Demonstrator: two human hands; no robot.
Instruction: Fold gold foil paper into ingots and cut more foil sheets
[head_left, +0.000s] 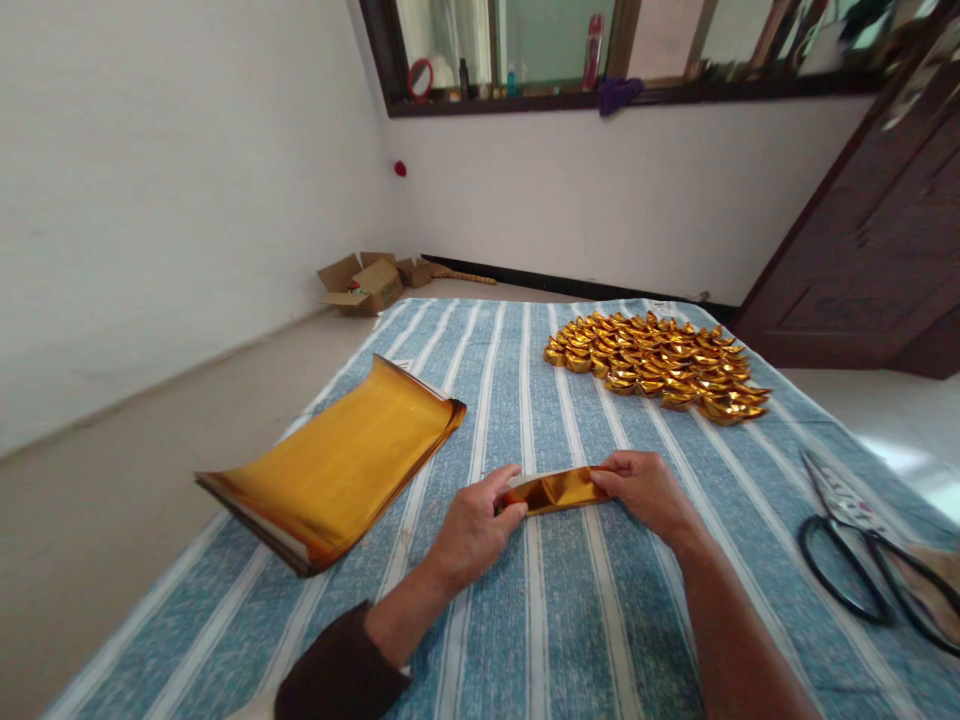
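A narrow folded strip of gold foil paper [556, 490] lies on the blue-and-white striped cloth [570, 620]. My left hand [474, 528] pinches its left end between thumb and fingers. My right hand [643, 490] grips its right end. A thick stack of gold foil sheets [337, 465] with curled edges rests to the left of my hands. Beyond them, at the far right of the cloth, sits a pile of several folded gold paper ingots [656, 363].
Large black-handled scissors [862, 555] lie at the cloth's right edge. Open cardboard boxes [365, 283] stand on the floor in the far left corner. A dark wooden door [877, 240] is at the right, and a window sill with bottles runs along the back wall.
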